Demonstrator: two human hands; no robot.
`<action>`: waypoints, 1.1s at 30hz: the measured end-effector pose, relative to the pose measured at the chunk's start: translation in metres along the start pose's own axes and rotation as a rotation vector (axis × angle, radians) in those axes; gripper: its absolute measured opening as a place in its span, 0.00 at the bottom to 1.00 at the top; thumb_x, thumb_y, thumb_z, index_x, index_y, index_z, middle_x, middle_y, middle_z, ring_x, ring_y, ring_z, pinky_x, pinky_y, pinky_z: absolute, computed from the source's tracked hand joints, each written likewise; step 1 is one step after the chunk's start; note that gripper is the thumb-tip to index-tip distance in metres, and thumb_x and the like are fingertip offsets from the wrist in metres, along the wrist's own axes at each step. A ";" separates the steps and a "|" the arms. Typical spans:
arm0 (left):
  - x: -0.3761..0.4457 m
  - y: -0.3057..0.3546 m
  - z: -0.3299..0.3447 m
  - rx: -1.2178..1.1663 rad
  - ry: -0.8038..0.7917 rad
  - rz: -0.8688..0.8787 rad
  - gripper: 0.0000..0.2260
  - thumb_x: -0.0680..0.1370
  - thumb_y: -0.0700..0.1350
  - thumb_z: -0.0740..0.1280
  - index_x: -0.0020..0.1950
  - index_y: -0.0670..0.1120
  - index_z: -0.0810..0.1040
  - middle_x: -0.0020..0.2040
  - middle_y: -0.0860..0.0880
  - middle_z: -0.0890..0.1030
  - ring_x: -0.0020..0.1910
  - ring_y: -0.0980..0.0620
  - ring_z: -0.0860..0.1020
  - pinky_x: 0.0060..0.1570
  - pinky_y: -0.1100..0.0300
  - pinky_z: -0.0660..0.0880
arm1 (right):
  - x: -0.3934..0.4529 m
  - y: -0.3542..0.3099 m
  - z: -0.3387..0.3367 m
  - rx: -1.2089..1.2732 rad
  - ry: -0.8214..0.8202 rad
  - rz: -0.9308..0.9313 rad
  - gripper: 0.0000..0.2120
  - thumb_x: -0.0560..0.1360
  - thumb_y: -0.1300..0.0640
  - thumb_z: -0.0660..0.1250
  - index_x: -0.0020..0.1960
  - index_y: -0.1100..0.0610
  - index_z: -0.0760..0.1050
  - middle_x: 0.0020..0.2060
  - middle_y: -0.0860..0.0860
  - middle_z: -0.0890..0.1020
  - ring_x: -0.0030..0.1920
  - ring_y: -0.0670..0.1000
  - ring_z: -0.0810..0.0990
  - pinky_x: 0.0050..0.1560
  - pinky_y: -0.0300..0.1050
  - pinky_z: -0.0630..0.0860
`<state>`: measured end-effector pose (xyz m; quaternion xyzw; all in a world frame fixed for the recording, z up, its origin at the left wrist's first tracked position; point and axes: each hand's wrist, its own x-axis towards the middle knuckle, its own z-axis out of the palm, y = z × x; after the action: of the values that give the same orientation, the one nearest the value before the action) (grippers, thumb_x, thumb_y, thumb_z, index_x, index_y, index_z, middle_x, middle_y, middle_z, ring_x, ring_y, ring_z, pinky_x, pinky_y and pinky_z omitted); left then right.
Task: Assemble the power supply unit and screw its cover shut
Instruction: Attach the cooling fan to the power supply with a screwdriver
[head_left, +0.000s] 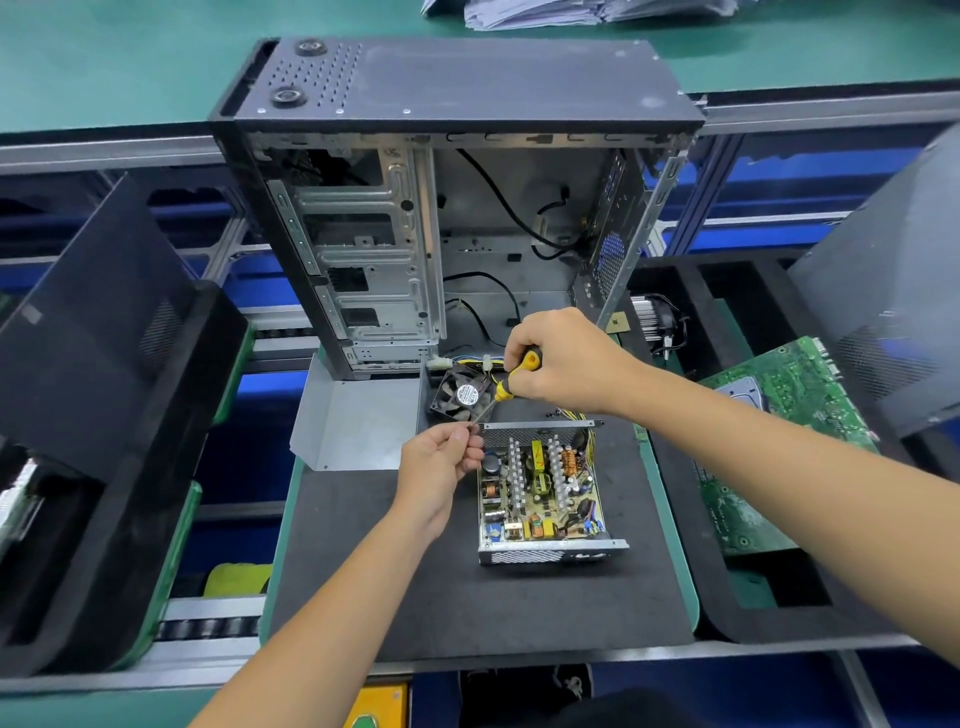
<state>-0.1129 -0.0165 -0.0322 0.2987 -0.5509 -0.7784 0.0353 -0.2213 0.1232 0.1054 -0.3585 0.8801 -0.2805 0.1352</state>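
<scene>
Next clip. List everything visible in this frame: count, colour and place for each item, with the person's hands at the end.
Power supply unit: 1, silver case, open, circuit board exposed, on the black mat.
Fan: 1, black, behind the unit.
Cover: 1, grey bent sheet metal, lying left of the fan.
Screwdriver: 1, yellow and black handle, in the right hand.
Black mat: 1, centre of the bench.
Computer case: 1, black and silver, side open, behind the mat.
Motherboard: 1, green, in the right tray.
CPU cooler: 1, silver fins, right of the case.
Side panels: 2, black, leaning at left and right.
Papers: 1 stack, white, top edge.
Left hand: pinches the screwdriver tip at the unit's corner.
Right hand: grips the screwdriver handle.
</scene>
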 end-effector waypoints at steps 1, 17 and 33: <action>0.000 0.001 0.000 0.003 0.003 0.007 0.08 0.81 0.37 0.61 0.47 0.41 0.80 0.35 0.49 0.81 0.33 0.57 0.76 0.36 0.65 0.75 | 0.000 0.000 0.000 0.001 -0.002 0.003 0.02 0.68 0.61 0.69 0.40 0.57 0.81 0.34 0.45 0.78 0.29 0.41 0.71 0.30 0.35 0.64; 0.009 0.012 0.003 0.229 0.015 0.137 0.08 0.80 0.37 0.63 0.44 0.43 0.80 0.35 0.49 0.80 0.31 0.58 0.76 0.33 0.67 0.74 | 0.000 0.002 -0.004 0.071 0.039 0.022 0.01 0.68 0.59 0.72 0.38 0.55 0.81 0.31 0.47 0.79 0.26 0.39 0.71 0.29 0.37 0.66; 0.005 0.026 0.007 0.498 -0.064 0.181 0.14 0.72 0.30 0.58 0.37 0.46 0.76 0.29 0.55 0.76 0.29 0.59 0.72 0.32 0.69 0.70 | 0.009 0.004 0.030 -0.390 -0.256 0.322 0.12 0.74 0.55 0.65 0.36 0.59 0.66 0.35 0.53 0.73 0.30 0.51 0.71 0.27 0.41 0.65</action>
<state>-0.1273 -0.0227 -0.0102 0.2232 -0.7508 -0.6215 0.0127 -0.2172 0.1075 0.0786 -0.2658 0.9388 -0.0334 0.2166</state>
